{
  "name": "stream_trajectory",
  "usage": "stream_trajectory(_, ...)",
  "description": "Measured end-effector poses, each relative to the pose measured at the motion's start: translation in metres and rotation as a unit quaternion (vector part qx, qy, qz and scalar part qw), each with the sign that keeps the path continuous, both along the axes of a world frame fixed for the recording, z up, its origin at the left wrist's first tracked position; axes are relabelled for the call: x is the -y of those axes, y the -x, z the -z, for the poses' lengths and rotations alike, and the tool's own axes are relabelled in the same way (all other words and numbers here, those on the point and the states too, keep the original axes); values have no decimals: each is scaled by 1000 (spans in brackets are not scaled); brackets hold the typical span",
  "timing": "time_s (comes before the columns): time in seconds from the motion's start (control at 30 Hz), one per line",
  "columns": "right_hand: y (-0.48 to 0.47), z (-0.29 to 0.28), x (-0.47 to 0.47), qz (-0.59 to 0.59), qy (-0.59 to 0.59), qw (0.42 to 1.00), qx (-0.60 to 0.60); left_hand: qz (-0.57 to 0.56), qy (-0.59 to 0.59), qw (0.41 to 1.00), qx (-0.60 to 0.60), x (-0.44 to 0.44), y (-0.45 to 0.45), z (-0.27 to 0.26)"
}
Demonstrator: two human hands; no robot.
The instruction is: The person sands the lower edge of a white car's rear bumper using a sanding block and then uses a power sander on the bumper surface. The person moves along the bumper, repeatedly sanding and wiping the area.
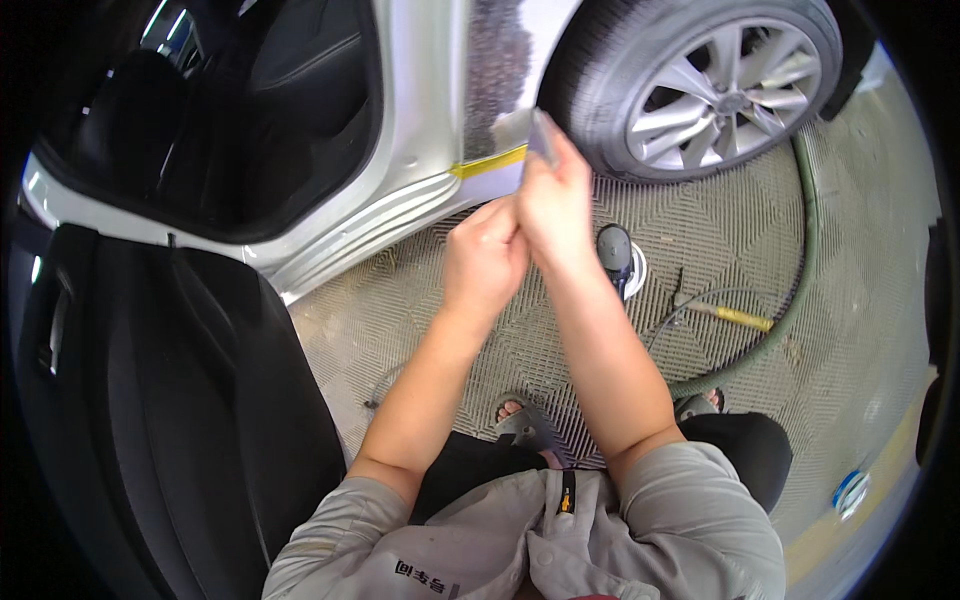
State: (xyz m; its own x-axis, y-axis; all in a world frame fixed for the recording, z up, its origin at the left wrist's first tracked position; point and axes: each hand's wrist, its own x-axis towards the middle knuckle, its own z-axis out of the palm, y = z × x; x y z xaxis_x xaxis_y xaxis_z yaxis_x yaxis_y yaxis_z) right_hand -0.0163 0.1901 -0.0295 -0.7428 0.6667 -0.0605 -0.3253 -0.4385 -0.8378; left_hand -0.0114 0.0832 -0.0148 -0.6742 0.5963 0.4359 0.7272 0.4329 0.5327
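Observation:
My right hand (559, 199) grips a thin, flat grey piece (541, 139), blurred, its exact kind unclear. It is held in front of the lower body panel of a silver-white car (420, 97), just left of the wheel. Beside it my left hand (487, 251) is curled, its fingers meeting the right hand near the wrist; whether it holds anything is hidden. On the panel is a rough dark patch (491, 75) with a smooth grey area (514, 127) at its lower right. Yellow masking tape (491, 162) runs along the bottom of the patch.
A car wheel (731, 101) stands at upper right. The open car door (187, 375) fills the left side. On the ribbed floor grating (540, 337) lie a dark-headed tool (615, 251), a yellow-handled tool (739, 316) and a green hose (808, 202). A blue-and-white roll (851, 491) lies at lower right.

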Motion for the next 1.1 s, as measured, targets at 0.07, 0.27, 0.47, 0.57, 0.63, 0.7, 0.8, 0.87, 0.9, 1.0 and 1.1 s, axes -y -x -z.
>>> stream_trajectory(0.07, -10, -2, -6, -19, -3, 998, -55, 8, -34, 999, -16, -4, -5, 2)
stream_trajectory(0.27, -20, -19, -8, -55, 68, 996, 19, -15, -63, 998, -24, -11, -8, 7)
stream_trajectory(0.47, -21, -20, -4, -53, 42, 997, 41, -31, -38, 999, 10, -6, -10, 8)
stream_trajectory(0.57, -23, -23, -2, -54, 54, 996, 56, -35, -24, 999, -10, -3, -12, 7)
stream_trajectory(0.63, -26, -26, -1, -38, 47, 998, 6, -21, -77, 997, -6, -2, -16, 5)
stream_trajectory(0.7, -24, -24, 2, -43, -18, 999, 5, -29, -82, 996, 7, 0, -13, 5)
stream_trajectory(0.8, -13, -11, 9, -47, -90, 995, 18, -11, -128, 991, 41, 4, 1, 8)
stream_trajectory(0.87, -9, 0, 14, -46, -59, 997, -37, -8, -132, 991, 8, 11, 9, 11)
stream_trajectory(0.9, -11, 4, 17, -36, -72, 995, -52, 1, -125, 992, -8, 15, 11, 13)
stream_trajectory(1.0, 6, 8, 38, 37, -177, 983, 31, -35, -78, 991, 99, 31, 24, 15)
stream_trajectory(1.1, 17, 3, 48, 46, -189, 978, 73, -52, -76, 990, 103, 35, 33, 16)
